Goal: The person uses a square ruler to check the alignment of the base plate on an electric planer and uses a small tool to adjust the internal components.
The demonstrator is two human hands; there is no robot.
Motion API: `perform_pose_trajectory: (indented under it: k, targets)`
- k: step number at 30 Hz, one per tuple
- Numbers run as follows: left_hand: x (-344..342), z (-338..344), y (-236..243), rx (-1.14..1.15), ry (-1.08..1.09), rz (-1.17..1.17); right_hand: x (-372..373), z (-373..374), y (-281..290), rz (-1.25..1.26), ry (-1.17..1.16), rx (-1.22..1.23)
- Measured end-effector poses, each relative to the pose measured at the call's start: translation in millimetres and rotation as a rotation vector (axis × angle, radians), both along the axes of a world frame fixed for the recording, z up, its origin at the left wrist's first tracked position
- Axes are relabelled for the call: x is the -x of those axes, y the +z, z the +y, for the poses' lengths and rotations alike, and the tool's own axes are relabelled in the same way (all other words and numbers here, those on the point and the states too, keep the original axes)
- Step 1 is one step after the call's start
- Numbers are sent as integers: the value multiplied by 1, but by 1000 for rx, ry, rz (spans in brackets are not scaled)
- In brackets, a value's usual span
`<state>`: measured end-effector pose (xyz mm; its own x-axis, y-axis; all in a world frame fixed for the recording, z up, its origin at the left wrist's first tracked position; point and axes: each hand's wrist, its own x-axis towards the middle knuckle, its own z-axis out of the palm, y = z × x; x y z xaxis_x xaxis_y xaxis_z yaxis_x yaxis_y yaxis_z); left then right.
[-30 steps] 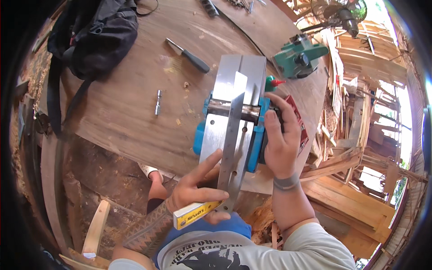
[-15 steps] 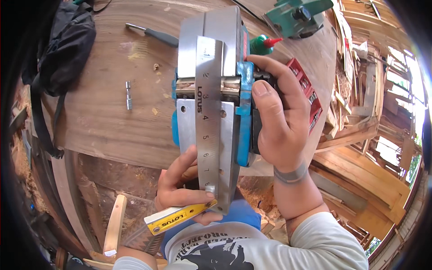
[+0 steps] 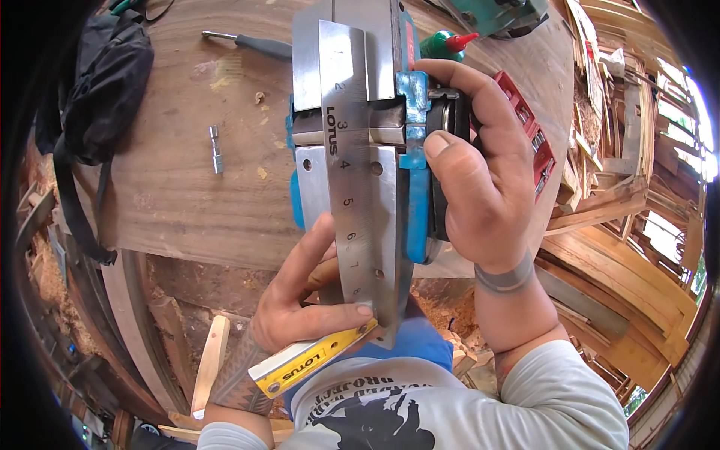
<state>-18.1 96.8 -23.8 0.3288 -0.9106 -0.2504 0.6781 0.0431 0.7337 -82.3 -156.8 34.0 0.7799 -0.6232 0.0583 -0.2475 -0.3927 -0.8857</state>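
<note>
A blue electric hand planer (image 3: 416, 217) lies with its metal sole up, its cutter drum (image 3: 386, 126) showing between the two sole plates. Along the sole rests the steel blade of a try square (image 3: 349, 195), reaching across the drum from the near plate to the far one. My left hand (image 3: 300, 311) is closed on the square where its yellow stock meets the blade, thumb on top. At the planer's right side, my right hand (image 3: 487, 176) grips the body, thumb by the blue edge and fingers curled round the black part.
On the wooden table (image 3: 172, 202) lie a screwdriver (image 3: 262, 46), a small metal socket piece (image 3: 216, 150) and a black bag (image 3: 109, 97). Beyond the planer are a green bottle with red tip (image 3: 442, 45), a green power tool (image 3: 502, 15) and a red bit case (image 3: 517, 105). Lumber is piled at right.
The view has shifted slightly, so the planer and table items sit higher in the picture. The square's blade leans a little differently over the sole. Both hands keep their grip.
</note>
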Motion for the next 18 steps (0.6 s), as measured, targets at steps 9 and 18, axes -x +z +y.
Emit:
perform_pose_trajectory:
  k: [9,18]
  targets:
    - [-8,3,1,74,-99,3,2,3,-1,-50,-13,-117]
    - [-8,3,-5,128,-99,-189,3,1,-1,-32,-4,-126]
